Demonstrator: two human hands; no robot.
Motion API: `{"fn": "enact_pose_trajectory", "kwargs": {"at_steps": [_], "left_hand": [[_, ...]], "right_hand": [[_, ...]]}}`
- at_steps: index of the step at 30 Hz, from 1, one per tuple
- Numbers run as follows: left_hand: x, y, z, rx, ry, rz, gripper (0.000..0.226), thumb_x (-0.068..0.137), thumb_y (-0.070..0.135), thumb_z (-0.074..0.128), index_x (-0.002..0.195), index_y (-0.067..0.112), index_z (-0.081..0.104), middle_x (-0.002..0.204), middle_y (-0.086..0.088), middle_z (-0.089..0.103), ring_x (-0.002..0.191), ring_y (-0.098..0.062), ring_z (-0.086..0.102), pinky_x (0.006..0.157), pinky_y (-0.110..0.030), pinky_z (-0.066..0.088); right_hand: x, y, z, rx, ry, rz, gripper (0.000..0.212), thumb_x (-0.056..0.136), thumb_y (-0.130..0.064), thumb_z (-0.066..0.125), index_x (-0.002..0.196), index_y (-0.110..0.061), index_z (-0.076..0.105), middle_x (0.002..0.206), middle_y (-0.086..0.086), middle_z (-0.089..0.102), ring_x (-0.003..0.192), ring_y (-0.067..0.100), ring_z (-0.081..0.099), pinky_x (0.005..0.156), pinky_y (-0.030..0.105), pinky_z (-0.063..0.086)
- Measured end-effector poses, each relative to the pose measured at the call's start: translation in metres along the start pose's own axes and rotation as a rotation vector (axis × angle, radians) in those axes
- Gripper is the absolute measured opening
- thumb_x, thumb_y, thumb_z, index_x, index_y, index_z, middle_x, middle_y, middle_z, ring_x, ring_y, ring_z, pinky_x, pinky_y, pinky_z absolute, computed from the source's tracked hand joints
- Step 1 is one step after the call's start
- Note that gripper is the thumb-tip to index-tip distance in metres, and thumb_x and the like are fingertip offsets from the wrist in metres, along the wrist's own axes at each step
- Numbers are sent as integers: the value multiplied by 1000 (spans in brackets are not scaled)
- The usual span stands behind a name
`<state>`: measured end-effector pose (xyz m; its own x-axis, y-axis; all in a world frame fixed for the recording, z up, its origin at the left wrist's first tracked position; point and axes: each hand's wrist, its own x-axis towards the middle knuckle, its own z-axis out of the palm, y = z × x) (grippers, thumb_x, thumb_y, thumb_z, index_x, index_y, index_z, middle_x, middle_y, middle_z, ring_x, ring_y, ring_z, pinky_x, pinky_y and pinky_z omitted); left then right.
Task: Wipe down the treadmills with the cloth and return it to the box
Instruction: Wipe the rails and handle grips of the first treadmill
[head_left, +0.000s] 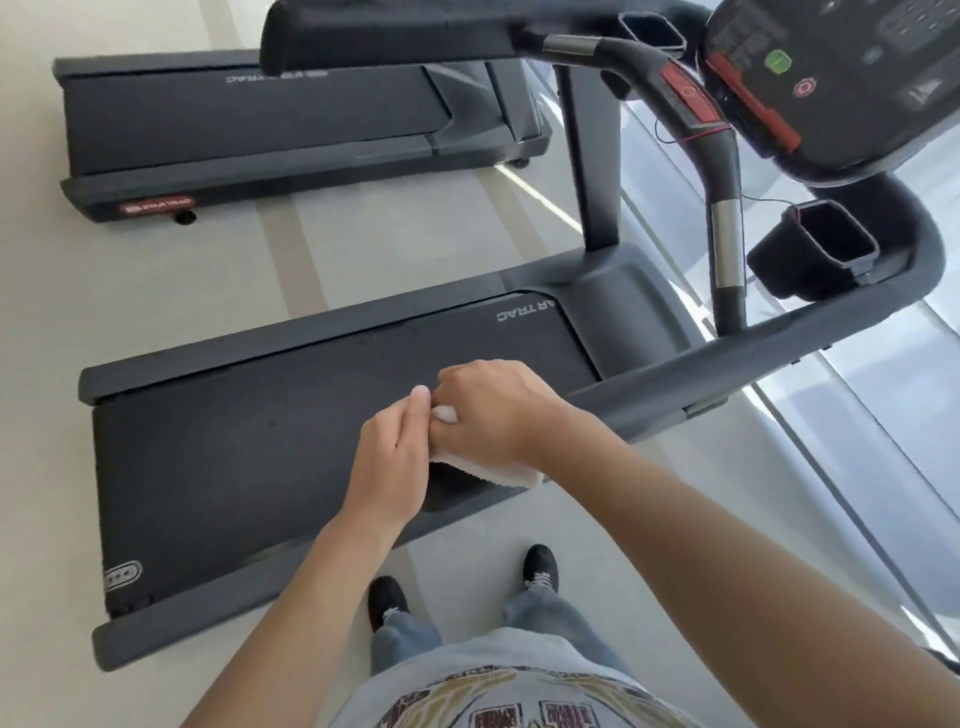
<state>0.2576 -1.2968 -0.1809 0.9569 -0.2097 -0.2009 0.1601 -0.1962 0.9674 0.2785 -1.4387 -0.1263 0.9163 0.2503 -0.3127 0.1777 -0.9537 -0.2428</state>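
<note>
- Both forearms reached forward, meeting above the near treadmill (291, 457) belt.
- The right hand (493, 410), knuckles up, was curled round a white cloth (488, 470) that hung below it.
- The left hand (392, 457) pinched the cloth's upper edge between thumb and fingers.

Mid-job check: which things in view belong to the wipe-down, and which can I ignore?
Job:
cloth, gripped by right hand and pinched by left hand
near treadmill
far treadmill
The box is not in view.

Ignore:
shoes
floor
glass wall
</note>
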Motion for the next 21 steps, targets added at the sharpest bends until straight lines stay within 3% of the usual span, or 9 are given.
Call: {"fn": "enact_pose_trajectory", "kwargs": {"at_steps": [4,7,9,12,14,18,21], "left_hand": [[-11,5,12,28,80,13,68,117,29,34,53,37,56,54,18,47,56,-5,42,57,-18,34],[-17,5,24,69,176,9,58,116,37,34,65,22,58,60,11,47,61,-9,42,59,-25,36],[-19,8,38,126,224,18,57,115,41,32,76,15,64,66,4,57,65,-14,50,61,-29,42],[-23,15,62,354,275,60,52,110,48,30,97,23,73,84,6,70,80,-14,64,71,-34,51],[-23,19,72,550,328,78,52,105,53,31,100,28,76,85,10,73,79,-13,66,69,-36,53],[-20,28,91,857,387,75,57,103,58,34,83,26,76,70,7,69,65,-15,62,63,-40,55],[-18,36,107,1032,419,79,57,108,48,44,61,19,58,51,3,51,49,-17,49,51,-29,39]], "right_hand": [[-2,11,-2,73,-55,-72,44,94,-51,40,68,-20,58,80,-3,59,71,18,58,63,35,47],[-5,24,-5,100,-62,-142,46,98,-51,38,70,-20,58,84,-4,56,72,14,55,62,31,38],[-10,37,-9,109,-57,-180,49,97,-52,36,68,-17,55,83,-4,56,69,15,53,60,31,36],[-17,70,-18,116,-56,-218,51,97,-51,32,68,-14,52,81,-1,58,68,18,53,60,34,41],[-21,103,-23,136,-50,-214,48,95,-48,32,71,-10,51,84,8,63,68,23,56,64,45,51],[-33,178,-33,112,11,-211,46,92,-46,35,76,-8,56,85,12,65,74,29,62,73,49,56],[-45,212,-42,81,46,-196,58,88,-55,28,76,-7,59,80,11,66,75,30,64,72,47,55]]}}
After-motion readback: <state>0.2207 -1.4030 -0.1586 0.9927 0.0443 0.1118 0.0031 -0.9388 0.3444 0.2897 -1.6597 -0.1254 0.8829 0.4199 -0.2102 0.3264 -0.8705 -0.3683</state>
